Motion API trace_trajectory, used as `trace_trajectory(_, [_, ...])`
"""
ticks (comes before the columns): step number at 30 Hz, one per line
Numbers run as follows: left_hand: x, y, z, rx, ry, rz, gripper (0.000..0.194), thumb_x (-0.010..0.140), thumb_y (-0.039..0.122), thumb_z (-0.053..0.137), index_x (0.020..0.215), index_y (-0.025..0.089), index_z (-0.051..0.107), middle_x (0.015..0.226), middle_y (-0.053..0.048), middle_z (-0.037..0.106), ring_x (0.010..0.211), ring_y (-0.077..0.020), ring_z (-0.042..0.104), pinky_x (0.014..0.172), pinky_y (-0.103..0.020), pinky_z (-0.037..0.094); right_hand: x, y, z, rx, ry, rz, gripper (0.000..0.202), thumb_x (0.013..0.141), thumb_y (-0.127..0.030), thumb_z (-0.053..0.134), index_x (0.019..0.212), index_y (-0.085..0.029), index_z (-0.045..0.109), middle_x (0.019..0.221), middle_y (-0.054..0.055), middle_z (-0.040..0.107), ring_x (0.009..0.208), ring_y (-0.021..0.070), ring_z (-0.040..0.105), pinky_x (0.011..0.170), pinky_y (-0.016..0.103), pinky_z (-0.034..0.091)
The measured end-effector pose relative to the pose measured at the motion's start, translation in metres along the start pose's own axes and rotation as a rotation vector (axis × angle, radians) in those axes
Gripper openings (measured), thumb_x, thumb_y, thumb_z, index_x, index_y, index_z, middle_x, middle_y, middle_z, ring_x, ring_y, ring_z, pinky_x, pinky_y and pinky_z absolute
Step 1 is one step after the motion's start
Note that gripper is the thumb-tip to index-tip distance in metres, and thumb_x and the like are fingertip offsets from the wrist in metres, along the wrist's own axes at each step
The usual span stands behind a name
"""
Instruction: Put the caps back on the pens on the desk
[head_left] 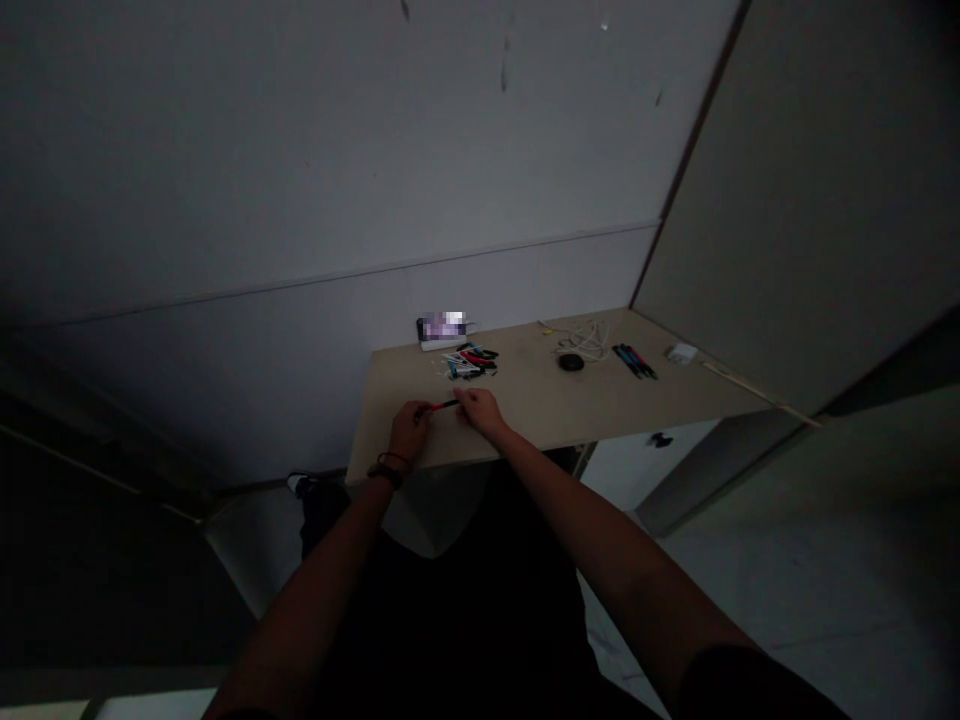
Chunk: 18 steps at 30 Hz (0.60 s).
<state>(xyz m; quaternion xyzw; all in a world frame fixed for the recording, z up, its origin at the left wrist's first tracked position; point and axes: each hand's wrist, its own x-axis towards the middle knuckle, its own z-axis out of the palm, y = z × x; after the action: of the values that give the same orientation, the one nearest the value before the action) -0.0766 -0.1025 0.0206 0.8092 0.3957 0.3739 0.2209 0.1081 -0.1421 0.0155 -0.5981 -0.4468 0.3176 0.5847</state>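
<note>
Between my two hands, just above the near left part of the desk, is a slim red and black pen (441, 406). My left hand (409, 428) is closed around its red end. The fingers of my right hand (480, 408) pinch its black end. Beyond them on the desk lies a loose pile of pen parts (469, 362) in white, black, red and blue. Further right, several pens (634, 361) with dark, blue and red barrels lie side by side.
A lit phone (444, 328) leans near the wall behind the pile. A black round object (571, 362) and a tangled white cable (592, 340) lie mid-desk. A white plug-like block (682, 353) sits at the right. The pale desk (525, 410) meets walls behind and right.
</note>
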Motion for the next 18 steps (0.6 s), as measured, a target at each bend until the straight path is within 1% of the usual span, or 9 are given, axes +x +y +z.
trace_trajectory(3, [-0.0007, 0.0019, -0.0016, -0.012, -0.011, -0.010, 0.022, 0.097, 0.030, 0.049, 0.102, 0.016, 0.067, 0.103, -0.011, 0.071, 0.096, -0.0222, 0.066, 0.090, -0.037, 0.051, -0.0016, -0.0017, -0.0026, -0.028, -0.025, -0.016, 0.061, 0.084, -0.071, 0.058, 0.049, -0.020, 0.056, 0.039, -0.001, 0.053, 0.036, 0.0121, 0.047, 0.043, 0.025, 0.035])
trace_trajectory(6, [-0.0014, 0.0037, -0.0035, -0.014, -0.042, -0.023, 0.027, 0.100, 0.033, 0.045, 0.100, 0.017, 0.067, 0.097, -0.009, 0.072, 0.092, -0.0215, 0.066, 0.088, -0.035, 0.050, -0.0021, -0.0016, -0.0053, -0.033, -0.048, -0.030, 0.064, 0.083, -0.073, 0.055, 0.047, -0.021, 0.055, 0.036, -0.002, 0.048, 0.036, 0.0119, 0.044, 0.044, 0.026, 0.034])
trace_trajectory(9, [-0.0019, 0.0055, -0.0045, -0.012, -0.082, -0.031, 0.029, 0.101, 0.035, 0.043, 0.099, 0.018, 0.067, 0.093, -0.008, 0.072, 0.087, -0.0209, 0.066, 0.085, -0.034, 0.050, -0.0012, 0.0003, -0.0059, -0.017, -0.056, -0.034, 0.065, 0.083, -0.076, 0.052, 0.048, -0.022, 0.052, 0.037, -0.002, 0.048, 0.038, 0.0127, 0.045, 0.044, 0.026, 0.034])
trace_trajectory(13, [-0.0032, 0.0072, -0.0045, -0.014, -0.125, -0.038, 0.033, 0.101, 0.036, 0.041, 0.094, 0.018, 0.068, 0.090, -0.007, 0.072, 0.087, -0.0212, 0.066, 0.083, -0.033, 0.049, 0.0000, 0.0016, -0.0048, 0.009, -0.070, -0.034, 0.066, 0.081, -0.081, 0.047, 0.049, -0.023, 0.047, 0.041, -0.001, 0.051, 0.040, 0.0134, 0.047, 0.044, 0.026, 0.036])
trace_trajectory(18, [-0.0040, 0.0057, -0.0061, -0.030, -0.167, -0.033, 0.035, 0.100, 0.034, 0.041, 0.090, 0.019, 0.070, 0.086, -0.006, 0.073, 0.085, -0.0210, 0.066, 0.081, -0.032, 0.050, 0.0001, 0.0000, -0.0052, 0.017, -0.099, -0.043, 0.068, 0.077, -0.086, 0.047, 0.048, -0.024, 0.044, 0.039, 0.000, 0.050, 0.038, 0.0138, 0.047, 0.042, 0.026, 0.036])
